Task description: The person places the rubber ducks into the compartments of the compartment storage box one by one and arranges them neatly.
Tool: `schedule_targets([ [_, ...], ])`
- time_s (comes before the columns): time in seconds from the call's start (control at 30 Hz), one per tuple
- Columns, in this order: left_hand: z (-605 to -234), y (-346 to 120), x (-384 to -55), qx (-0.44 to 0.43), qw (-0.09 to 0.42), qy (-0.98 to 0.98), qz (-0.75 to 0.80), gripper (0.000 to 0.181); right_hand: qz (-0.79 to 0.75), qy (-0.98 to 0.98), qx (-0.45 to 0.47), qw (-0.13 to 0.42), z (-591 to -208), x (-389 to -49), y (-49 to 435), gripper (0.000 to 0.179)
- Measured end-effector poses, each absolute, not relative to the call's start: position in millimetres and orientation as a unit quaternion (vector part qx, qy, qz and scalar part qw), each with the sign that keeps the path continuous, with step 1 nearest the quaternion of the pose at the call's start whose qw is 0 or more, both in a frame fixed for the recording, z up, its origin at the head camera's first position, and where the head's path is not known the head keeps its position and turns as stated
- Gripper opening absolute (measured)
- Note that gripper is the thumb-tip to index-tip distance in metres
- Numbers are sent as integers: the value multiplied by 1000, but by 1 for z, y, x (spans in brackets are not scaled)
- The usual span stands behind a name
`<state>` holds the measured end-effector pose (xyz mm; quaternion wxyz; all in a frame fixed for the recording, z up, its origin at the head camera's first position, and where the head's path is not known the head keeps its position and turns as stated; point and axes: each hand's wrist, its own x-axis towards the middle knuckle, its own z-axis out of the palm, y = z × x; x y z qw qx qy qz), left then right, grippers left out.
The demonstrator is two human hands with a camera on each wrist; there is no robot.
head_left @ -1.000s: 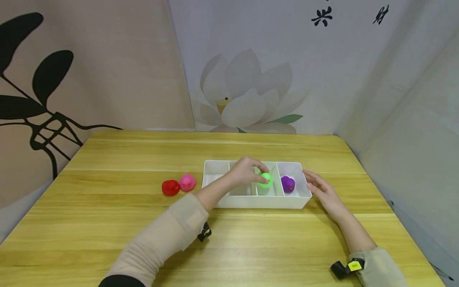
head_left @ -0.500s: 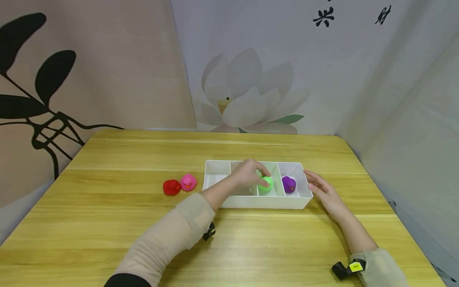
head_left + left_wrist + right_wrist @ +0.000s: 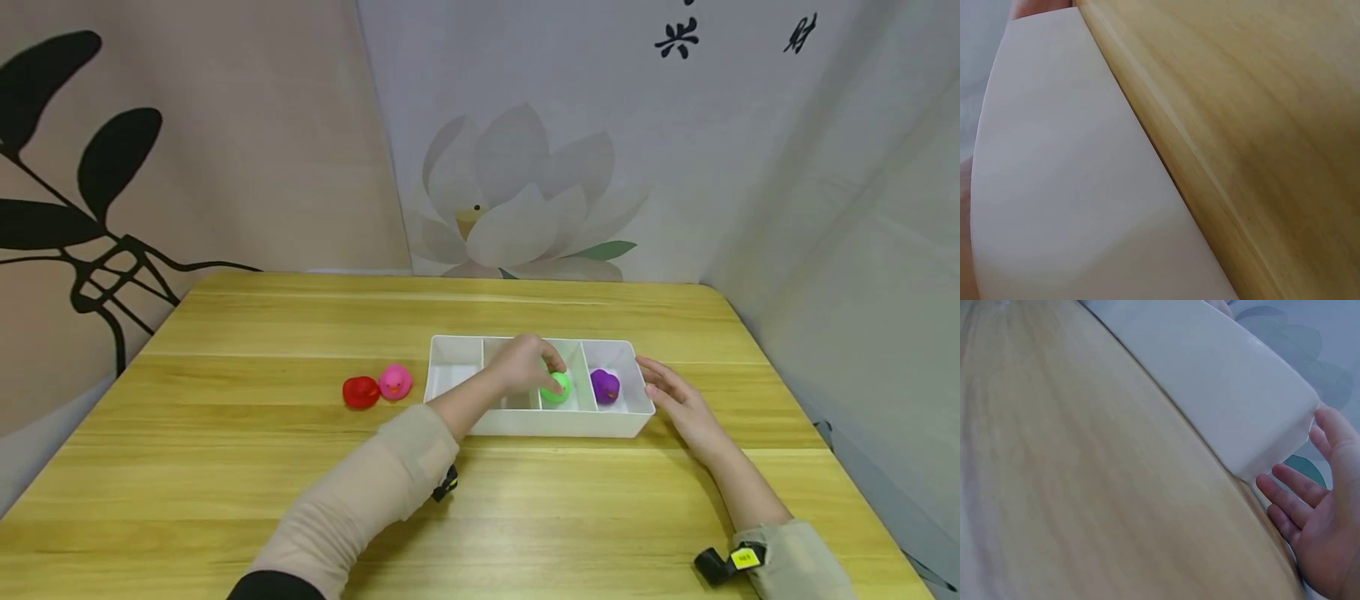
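In the head view a white box [image 3: 551, 425] with dividers stands on the table. My left hand [image 3: 521, 367] reaches into its third compartment from the left and holds a green rubber duck [image 3: 553, 392] between thumb and fingers, low in that compartment. A purple rubber duck [image 3: 604, 387] sits in the rightmost compartment. At the box's right end, my right hand [image 3: 682, 408] rests with loosely extended fingers; in the right wrist view its fingertips [image 3: 1265, 482] are right at the end wall. The left wrist view shows mostly the box's front wall [image 3: 1072, 150].
Left of the box, a red rubber duck [image 3: 361, 392] and a pink rubber duck [image 3: 395, 382] sit side by side on the wooden table [image 3: 247, 433]. Printed cloth [image 3: 517, 192] hangs behind the table. The left forearm crosses over the box's front wall.
My left hand has lowered the green rubber duck slightly into the compartment. My right hand stays at the box's end. The view has shifted slightly.
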<state>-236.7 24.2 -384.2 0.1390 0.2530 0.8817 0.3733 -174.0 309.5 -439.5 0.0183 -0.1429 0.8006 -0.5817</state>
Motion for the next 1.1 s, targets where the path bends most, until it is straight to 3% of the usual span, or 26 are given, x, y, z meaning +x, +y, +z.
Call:
schedule_targets([
  [0.43,-386,21,-240,274,152,871,378,28,-581,801,-139,16,-442,-173,310,45],
  [1.1,-357,-20,-220,261,100,818,504,30,-582,801,-144,8,-441,-175,310,45],
])
